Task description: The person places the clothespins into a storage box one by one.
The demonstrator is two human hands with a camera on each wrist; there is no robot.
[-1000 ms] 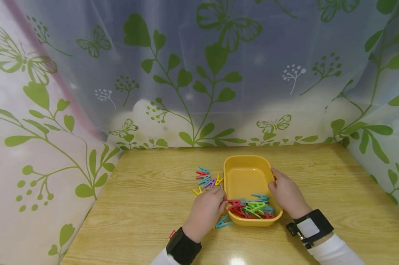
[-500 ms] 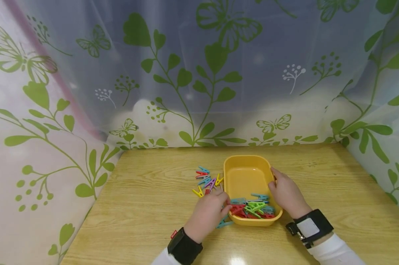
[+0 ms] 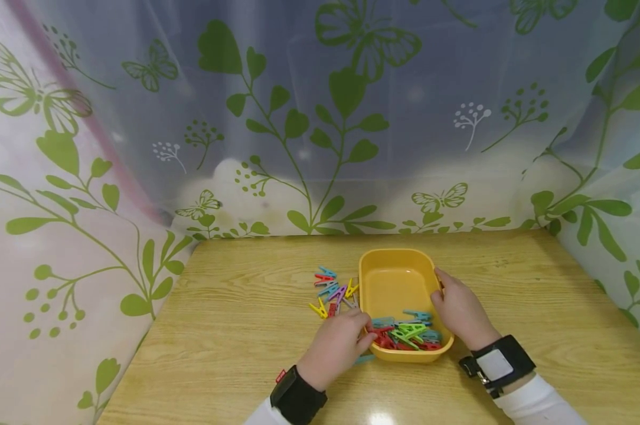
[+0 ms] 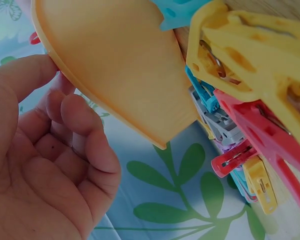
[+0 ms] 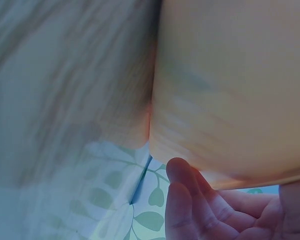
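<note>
A yellow plastic tub [image 3: 394,283] stands on the table with red, green and blue clothespins [image 3: 410,332] heaped at its near end. My right hand [image 3: 463,310] grips its right rim, thumb on top and fingers along the outer wall [image 5: 230,90]. Over the near left rim reaches my left hand [image 3: 336,339], fingertips beside a red clothespin [image 3: 385,337] in the heap. In the left wrist view, bent fingers of that hand [image 4: 50,150] meet the tub's rim [image 4: 110,105]; whether they pinch a clothespin is hidden.
Several loose clothespins lie left of the tub, among them a purple one [image 3: 338,293] and a yellow one [image 3: 317,307]. A blue clothespin [image 3: 365,358] shows partly below the left hand. A leaf-printed curtain [image 3: 299,118] surrounds the wooden table [image 3: 235,330].
My left hand has shifted slightly right and nearer, and the red clothespin at its fingertips has gone lower into the tub. The right hand and tub stay in place.
</note>
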